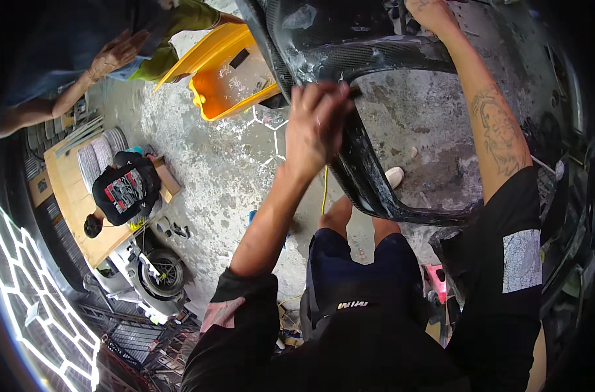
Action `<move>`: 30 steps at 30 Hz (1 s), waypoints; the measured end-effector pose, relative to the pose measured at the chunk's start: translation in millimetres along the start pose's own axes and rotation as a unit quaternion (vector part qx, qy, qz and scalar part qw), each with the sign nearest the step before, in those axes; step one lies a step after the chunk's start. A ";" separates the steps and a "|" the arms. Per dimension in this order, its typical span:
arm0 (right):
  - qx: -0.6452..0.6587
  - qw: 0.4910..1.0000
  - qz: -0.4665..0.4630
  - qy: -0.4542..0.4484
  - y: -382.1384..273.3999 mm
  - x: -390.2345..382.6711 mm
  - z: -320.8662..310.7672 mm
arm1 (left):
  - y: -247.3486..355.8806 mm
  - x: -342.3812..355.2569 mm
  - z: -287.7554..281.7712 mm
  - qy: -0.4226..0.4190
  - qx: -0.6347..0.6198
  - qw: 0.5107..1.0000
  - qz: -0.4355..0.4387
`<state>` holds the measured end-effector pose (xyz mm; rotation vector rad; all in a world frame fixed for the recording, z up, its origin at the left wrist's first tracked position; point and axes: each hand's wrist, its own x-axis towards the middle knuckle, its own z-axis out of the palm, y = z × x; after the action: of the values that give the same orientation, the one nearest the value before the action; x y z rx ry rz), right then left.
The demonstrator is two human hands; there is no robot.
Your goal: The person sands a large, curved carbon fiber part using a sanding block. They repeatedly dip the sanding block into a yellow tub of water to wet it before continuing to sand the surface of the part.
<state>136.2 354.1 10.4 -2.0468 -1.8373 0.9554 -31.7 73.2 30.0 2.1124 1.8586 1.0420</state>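
A glossy black carbon-fibre vehicle panel [382,55], wet and streaked with whitish residue, stands before me with a large rounded opening through it. My left hand [318,124] is on its left frame bar, fingers curled and blurred by motion. A small dark edge shows past the fingertips; what it belongs to is mostly hidden. At the top of the view, beyond the opening's far edge, my right hand [431,14] is closed. Its fingers are partly cut off, and I cannot see what they grip.
A yellow tub [209,108] holding cloudy water and a dark block [239,59] stands on the stained floor. Another person's hand [117,55] is at upper left. A second person [124,189] bends by a wooden board [65,176], near a scooter [157,274].
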 end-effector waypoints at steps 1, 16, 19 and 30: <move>-0.001 1.000 -0.006 0.000 0.9 -1.1 -2.9 | -4.0 12.5 3.0 0.033 0.020 0.999 0.001; -0.039 0.995 -0.096 0.010 47.4 42.7 23.8 | 74.7 -81.4 2.5 -0.014 -0.095 0.986 -0.140; -0.022 0.995 -0.100 0.019 40.3 45.3 33.6 | 95.9 -128.6 -22.5 -0.008 -0.134 0.966 -0.221; 0.069 0.931 -0.329 0.139 90.2 -54.0 -34.6 | 58.5 -366.4 -104.8 0.002 -0.014 0.890 -0.456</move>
<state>229.0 294.5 2.3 -1.2468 -2.0088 0.5490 -42.6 -310.4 -6.9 0.9396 2.3822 0.7865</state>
